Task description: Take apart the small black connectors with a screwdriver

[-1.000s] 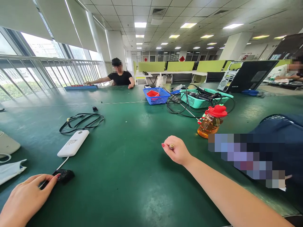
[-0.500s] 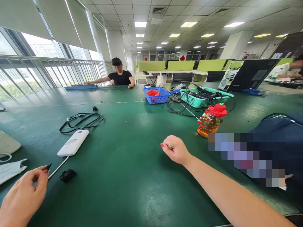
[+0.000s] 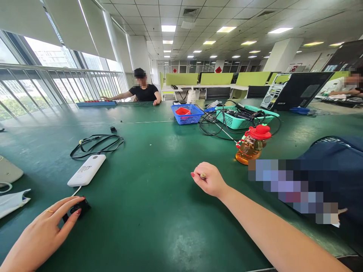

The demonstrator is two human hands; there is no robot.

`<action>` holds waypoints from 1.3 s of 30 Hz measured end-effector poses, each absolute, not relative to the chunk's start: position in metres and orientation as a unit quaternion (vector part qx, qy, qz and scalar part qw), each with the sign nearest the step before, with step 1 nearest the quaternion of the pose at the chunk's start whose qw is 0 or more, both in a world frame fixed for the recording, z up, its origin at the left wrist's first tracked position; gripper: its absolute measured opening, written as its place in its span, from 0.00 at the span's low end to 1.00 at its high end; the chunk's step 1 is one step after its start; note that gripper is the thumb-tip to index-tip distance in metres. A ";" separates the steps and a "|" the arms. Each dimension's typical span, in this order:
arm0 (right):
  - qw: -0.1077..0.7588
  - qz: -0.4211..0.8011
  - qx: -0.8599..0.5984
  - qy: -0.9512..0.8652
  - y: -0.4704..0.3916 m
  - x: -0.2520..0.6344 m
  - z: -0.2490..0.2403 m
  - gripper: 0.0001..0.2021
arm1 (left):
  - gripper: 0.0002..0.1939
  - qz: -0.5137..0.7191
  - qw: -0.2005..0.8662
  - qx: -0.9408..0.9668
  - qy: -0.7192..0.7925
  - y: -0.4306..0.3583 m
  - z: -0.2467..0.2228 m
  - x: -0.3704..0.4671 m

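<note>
Your left hand (image 3: 42, 234) lies flat with fingers spread, fingertips touching the small black plug (image 3: 80, 207), which sits just ahead of it beside the white power bank (image 3: 86, 170). Your right hand (image 3: 211, 180), well apart, is curled shut on nothing visible.

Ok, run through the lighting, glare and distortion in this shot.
Head view: bright ceiling panels and window daylight; soft glare patches on the green table; wide-angle bending stretches the right forearm and left hand; pixelated blocks mask the right side.
</note>
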State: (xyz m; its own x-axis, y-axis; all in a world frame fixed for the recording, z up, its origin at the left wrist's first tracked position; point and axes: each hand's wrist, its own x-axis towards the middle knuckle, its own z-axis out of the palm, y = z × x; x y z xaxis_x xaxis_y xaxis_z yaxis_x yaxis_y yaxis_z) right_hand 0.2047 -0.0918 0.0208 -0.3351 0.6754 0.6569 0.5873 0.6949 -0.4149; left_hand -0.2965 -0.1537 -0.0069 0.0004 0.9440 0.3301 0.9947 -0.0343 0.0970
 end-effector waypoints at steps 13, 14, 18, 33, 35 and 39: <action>0.422 0.025 -0.383 -0.821 -0.092 0.204 0.019 0.18 | 0.24 -0.101 0.140 -0.770 -0.614 -0.147 -0.013 -0.297; 0.424 0.021 -0.380 -0.822 -0.092 0.205 0.019 0.19 | 0.25 -0.094 0.146 -0.774 -0.609 -0.147 -0.014 -0.297; 0.437 0.006 -0.365 -0.822 -0.091 0.205 0.017 0.18 | 0.25 -0.079 0.161 -0.777 -0.603 -0.146 -0.017 -0.301; 0.431 -0.027 -0.353 -0.830 -0.092 0.204 0.017 0.17 | 0.21 -0.095 0.126 -0.747 -0.646 -0.148 -0.010 -0.291; 0.431 -0.027 -0.351 -0.831 -0.091 0.204 0.017 0.17 | 0.21 -0.099 0.110 -0.743 -0.653 -0.150 -0.007 -0.288; 0.433 -0.027 -0.350 -0.830 -0.091 0.204 0.017 0.17 | 0.20 -0.083 0.096 -0.738 -0.663 -0.154 0.003 -0.278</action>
